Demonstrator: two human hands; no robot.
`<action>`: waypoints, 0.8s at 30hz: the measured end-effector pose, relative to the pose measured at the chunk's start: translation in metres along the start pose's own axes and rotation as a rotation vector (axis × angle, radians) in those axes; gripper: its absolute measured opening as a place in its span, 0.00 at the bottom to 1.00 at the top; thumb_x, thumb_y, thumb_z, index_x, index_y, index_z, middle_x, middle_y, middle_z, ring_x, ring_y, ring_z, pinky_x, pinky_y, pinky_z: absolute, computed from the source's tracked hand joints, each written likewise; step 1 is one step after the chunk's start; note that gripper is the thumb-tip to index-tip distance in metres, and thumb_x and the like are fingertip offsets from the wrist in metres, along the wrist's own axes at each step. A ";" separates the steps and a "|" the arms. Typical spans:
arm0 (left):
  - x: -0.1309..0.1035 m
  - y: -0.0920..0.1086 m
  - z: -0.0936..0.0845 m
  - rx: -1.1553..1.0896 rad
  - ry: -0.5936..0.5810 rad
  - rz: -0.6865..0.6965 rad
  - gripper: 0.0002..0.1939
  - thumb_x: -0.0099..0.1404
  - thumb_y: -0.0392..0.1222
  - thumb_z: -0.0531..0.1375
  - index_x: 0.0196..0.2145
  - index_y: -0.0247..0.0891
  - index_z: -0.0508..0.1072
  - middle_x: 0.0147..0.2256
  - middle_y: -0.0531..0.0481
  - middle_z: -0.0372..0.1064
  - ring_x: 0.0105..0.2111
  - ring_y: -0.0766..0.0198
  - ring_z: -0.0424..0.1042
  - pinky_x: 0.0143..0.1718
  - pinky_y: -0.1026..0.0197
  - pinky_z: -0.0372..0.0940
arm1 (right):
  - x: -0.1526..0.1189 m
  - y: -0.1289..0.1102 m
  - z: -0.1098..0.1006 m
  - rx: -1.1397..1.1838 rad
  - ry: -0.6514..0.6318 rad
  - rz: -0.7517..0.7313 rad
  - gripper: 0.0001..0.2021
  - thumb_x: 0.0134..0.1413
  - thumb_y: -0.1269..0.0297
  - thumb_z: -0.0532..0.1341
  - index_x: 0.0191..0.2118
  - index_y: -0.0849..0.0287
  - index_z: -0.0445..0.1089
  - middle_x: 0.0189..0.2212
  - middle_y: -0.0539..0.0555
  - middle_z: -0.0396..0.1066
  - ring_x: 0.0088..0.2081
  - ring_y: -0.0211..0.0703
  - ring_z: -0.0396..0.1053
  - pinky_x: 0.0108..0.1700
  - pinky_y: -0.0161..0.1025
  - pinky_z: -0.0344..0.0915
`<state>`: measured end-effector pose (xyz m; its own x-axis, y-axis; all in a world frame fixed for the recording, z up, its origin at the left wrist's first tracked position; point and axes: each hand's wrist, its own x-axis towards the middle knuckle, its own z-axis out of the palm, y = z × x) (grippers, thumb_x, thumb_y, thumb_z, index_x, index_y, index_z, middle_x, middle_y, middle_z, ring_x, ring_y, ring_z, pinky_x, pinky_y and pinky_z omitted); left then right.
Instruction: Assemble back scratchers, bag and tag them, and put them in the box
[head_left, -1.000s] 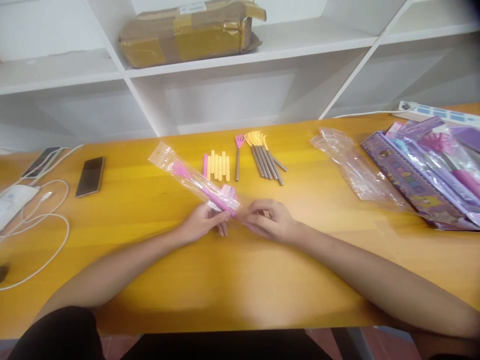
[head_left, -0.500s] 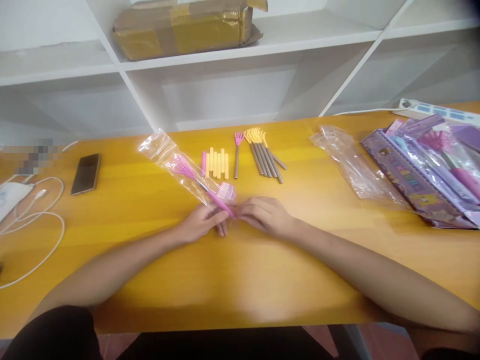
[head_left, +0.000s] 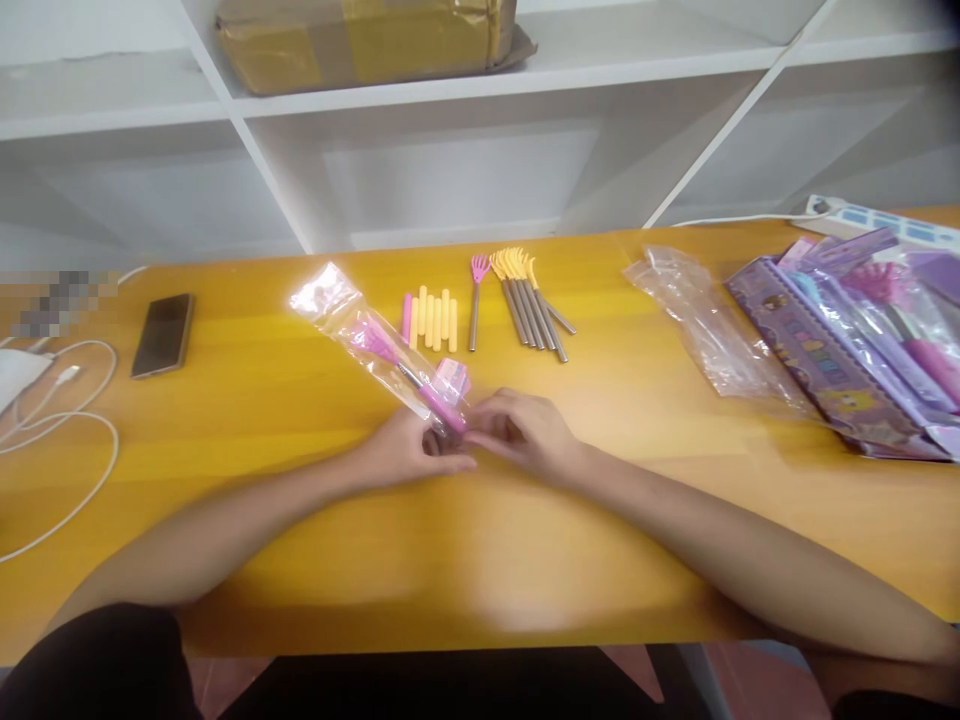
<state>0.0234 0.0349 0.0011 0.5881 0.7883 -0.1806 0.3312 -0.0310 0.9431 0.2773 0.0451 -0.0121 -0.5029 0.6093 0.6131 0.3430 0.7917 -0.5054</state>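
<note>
A pink back scratcher (head_left: 444, 406) lies inside a clear plastic bag (head_left: 326, 297), its claw end pointing up and left. My left hand (head_left: 403, 450) is curled around the lower part of the bag, with its thumb lifted off and several fingers hidden behind it. The fingertips of my right hand (head_left: 529, 432) pinch the bag's lower end, beside the tip of the pink handle. A small pink label card (head_left: 452, 378) shows at the bag, just above my hands.
Beyond my hands lie several yellow handle tubes (head_left: 436, 322) with a pink one (head_left: 406, 317), a pink-clawed metal rod (head_left: 475, 305) and several yellow-clawed rods (head_left: 531, 312). Rightward are empty plastic bags (head_left: 705, 325) and a purple box (head_left: 817, 350); leftward, a phone (head_left: 163, 335) and white cables (head_left: 112, 450).
My left thumb has lifted from the pink handle and now stretches out below it. My right fingers stay at the bag's end. The camera view has shifted slightly.
</note>
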 end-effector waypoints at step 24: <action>0.002 0.004 0.001 -0.040 -0.042 -0.039 0.13 0.68 0.48 0.68 0.42 0.35 0.76 0.34 0.47 0.78 0.32 0.62 0.77 0.35 0.60 0.72 | 0.002 -0.002 0.002 0.355 0.097 0.310 0.12 0.69 0.59 0.71 0.52 0.54 0.72 0.29 0.47 0.73 0.26 0.36 0.68 0.28 0.34 0.65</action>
<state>0.0267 0.0361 0.0037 0.6058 0.7622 -0.2284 0.3251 0.0249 0.9453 0.2739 0.0442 -0.0114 -0.3376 0.8290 0.4458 0.1647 0.5184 -0.8392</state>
